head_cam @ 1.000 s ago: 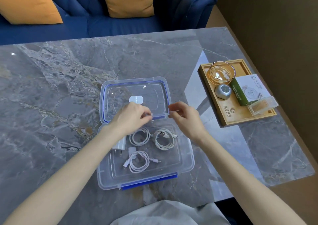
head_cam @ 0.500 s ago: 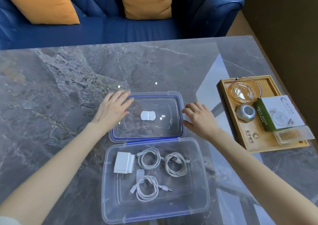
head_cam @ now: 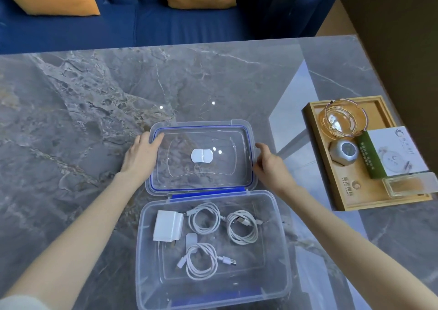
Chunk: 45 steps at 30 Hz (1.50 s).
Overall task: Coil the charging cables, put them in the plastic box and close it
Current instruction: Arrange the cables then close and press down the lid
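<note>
Box (head_cam: 282,250): three coiled cables (head_cam: 204,217) and a charger (head_cam: 167,225) contained. Lid (head_cam: 201,129), lying flat behind the box, is flanked by left hand (head_cam: 139,155) and right hand (head_cam: 269,165), fingers loosely spread at its edges; actual grip cannot be told.

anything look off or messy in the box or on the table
Nothing stands out. Three coiled cables and a white charger lie apart inside the open box. The lid lies flat on the table, both hands at its sides.
</note>
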Motion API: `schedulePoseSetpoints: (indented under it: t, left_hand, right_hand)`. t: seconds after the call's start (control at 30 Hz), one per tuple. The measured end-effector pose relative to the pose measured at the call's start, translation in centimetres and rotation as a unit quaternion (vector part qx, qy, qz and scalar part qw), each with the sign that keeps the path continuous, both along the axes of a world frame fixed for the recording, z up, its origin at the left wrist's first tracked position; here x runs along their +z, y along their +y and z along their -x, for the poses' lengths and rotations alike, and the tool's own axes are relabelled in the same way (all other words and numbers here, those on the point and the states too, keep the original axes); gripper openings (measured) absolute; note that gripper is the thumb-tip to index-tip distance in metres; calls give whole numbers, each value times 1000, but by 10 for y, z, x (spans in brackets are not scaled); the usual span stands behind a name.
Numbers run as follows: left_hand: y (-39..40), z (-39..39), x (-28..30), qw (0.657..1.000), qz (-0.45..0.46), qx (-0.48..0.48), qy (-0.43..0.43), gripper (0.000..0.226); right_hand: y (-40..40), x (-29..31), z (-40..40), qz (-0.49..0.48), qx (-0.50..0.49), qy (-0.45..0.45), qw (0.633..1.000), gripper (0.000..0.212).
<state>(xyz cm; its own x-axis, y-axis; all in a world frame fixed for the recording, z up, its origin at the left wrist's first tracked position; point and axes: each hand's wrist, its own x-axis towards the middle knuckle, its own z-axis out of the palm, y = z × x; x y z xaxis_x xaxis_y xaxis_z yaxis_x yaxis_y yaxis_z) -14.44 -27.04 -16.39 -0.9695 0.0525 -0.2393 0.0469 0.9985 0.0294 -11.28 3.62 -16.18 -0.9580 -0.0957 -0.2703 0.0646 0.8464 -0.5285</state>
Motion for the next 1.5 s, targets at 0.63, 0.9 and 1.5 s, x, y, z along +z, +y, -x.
schedulePoseSetpoints:
  t: [0.63, 0.9, 1.5]
  left_hand:
    - [-1, -62, 111, 785, -525, 246, 216, 20]
    - [19, -163, 121, 806, -514, 108, 273, 47]
    - [14, -274, 47, 915, -328, 84, 218, 51]
  right_hand:
    - [18, 99, -25, 140, -130, 207, 960, 17]
    - [24, 117, -85, 366, -181, 175, 896, 19]
    - [7, 44, -176, 346, -189, 86, 915, 29]
